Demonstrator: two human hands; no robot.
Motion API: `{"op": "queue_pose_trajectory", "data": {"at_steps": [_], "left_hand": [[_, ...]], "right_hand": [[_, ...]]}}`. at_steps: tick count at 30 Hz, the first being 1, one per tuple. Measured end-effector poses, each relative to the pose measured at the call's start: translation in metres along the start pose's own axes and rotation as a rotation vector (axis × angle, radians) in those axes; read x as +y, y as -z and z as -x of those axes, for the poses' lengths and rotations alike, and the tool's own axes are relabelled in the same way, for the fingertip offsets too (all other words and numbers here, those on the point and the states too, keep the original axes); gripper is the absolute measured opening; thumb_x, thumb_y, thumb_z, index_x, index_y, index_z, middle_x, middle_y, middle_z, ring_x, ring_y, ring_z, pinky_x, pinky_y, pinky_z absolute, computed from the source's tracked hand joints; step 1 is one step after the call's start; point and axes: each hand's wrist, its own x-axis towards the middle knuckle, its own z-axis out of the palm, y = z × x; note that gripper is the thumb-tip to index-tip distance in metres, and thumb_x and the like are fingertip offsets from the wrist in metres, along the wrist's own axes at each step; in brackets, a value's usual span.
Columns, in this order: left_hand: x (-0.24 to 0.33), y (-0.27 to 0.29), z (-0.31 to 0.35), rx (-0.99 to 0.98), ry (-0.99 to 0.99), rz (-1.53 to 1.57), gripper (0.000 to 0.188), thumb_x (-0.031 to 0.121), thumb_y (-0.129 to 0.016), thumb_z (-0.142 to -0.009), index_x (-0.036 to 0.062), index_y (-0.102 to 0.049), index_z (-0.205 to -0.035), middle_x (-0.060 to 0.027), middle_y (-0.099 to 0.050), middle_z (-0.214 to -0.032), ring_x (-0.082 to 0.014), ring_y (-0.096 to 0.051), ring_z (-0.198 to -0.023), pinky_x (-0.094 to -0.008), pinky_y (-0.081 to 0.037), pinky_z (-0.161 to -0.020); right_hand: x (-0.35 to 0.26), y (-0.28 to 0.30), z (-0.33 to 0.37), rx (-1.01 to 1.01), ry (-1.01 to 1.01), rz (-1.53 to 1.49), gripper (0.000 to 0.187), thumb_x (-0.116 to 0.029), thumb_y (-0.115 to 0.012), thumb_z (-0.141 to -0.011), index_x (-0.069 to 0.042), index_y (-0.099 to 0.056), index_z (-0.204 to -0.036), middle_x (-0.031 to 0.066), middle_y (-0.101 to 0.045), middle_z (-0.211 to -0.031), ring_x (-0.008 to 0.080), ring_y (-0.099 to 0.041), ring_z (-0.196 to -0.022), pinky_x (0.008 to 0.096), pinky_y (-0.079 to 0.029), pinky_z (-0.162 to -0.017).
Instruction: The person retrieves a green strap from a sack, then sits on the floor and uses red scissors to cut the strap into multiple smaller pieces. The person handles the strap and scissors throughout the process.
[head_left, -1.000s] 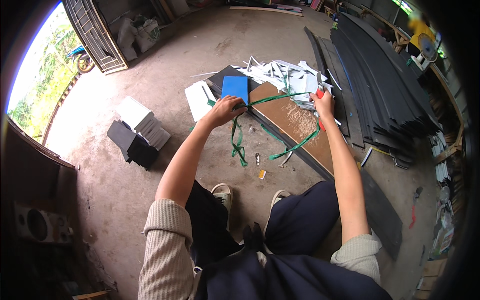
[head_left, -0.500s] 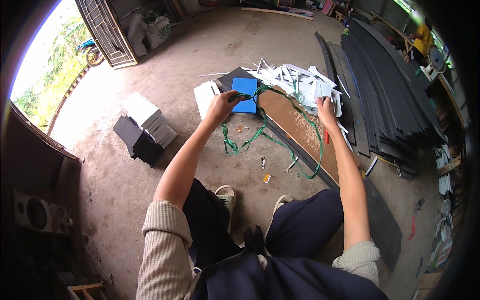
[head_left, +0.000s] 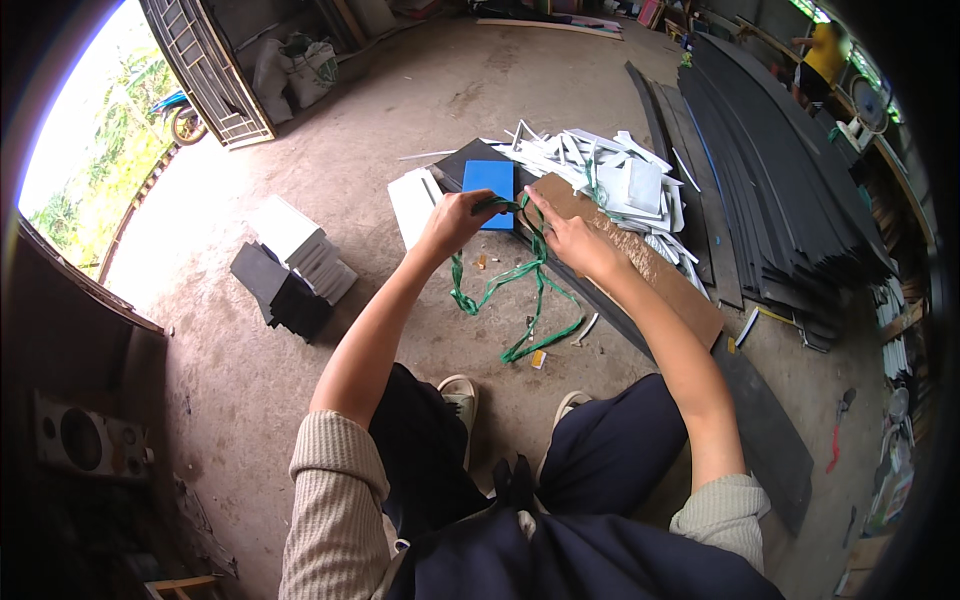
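The left sleeve (head_left: 338, 500) and right sleeve (head_left: 722, 520) are beige, ribbed and rolled into thick cuffs; the left hand (head_left: 458, 222) and right hand (head_left: 582, 242) are bare; the trousers (head_left: 425, 450) are loose and dark navy; the shoes (head_left: 461, 398), at the far end, are pale with cream rims.

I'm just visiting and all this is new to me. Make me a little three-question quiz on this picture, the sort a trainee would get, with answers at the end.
1. Multiple choice: what does the person's left hand hold?
A) a shoe
B) a green strip
C) a speaker

2. True or false: in the picture, the blue panel lies to the left of the brown board.

3. Short answer: what colour is the stack right next to the white stack, on the left side of the picture?

Key:
1. B.
2. True.
3. Dark, close to black: the dark stack.
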Motion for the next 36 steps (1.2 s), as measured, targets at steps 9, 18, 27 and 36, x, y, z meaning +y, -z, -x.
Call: {"op": "queue_pose_trajectory", "data": {"at_steps": [9,18,27,36], "left_hand": [[-0.001,-0.005,0.009,-0.002,0.162,-0.283,0.047,0.047,-0.047,-0.083,0.0096,-0.051,-0.111,-0.0143,-0.058,-0.097,-0.0264,-0.056,-0.093,-0.0456,-0.034,-0.084],[0.015,-0.007,-0.001,0.128,-0.166,-0.437,0.044,0.044,-0.058,-0.077,0.0082,-0.050,-0.102,-0.0084,-0.051,-0.102,-0.0260,-0.049,-0.098,-0.0442,-0.026,-0.095],[0.004,-0.032,-0.003,0.142,-0.015,-0.216,0.040,0.032,-0.070,-0.069,0.0021,-0.051,-0.088,-0.0132,-0.051,-0.083,-0.0275,-0.050,-0.081,-0.0370,-0.040,-0.072],[0.016,-0.045,0.000,0.164,-0.023,-0.051,0.046,0.023,-0.065,-0.074,0.0085,-0.041,-0.111,-0.0170,-0.039,-0.101,-0.0278,-0.056,-0.077,-0.0361,-0.049,-0.066]], "right_hand": [[0.000,-0.001,-0.002,0.070,0.073,-0.185,0.040,-0.014,-0.047,-0.082,-0.021,-0.045,-0.121,0.0232,-0.059,-0.073,0.0371,-0.059,-0.071,0.0443,-0.048,-0.065],[-0.026,0.005,0.003,0.047,0.029,-0.112,0.032,-0.016,-0.047,-0.082,-0.014,-0.051,-0.114,0.0236,-0.058,-0.077,0.0376,-0.058,-0.076,0.0441,-0.046,-0.068],[-0.008,-0.010,-0.006,0.095,-0.038,-0.232,0.033,-0.016,-0.046,-0.081,-0.013,-0.050,-0.114,0.0255,-0.058,-0.079,0.0382,-0.058,-0.076,0.0452,-0.046,-0.067],[-0.001,-0.012,-0.001,0.043,-0.053,-0.331,0.033,-0.016,-0.044,-0.082,-0.005,-0.048,-0.113,0.0219,-0.058,-0.067,0.0315,-0.058,-0.050,0.0392,-0.047,-0.051]]}}
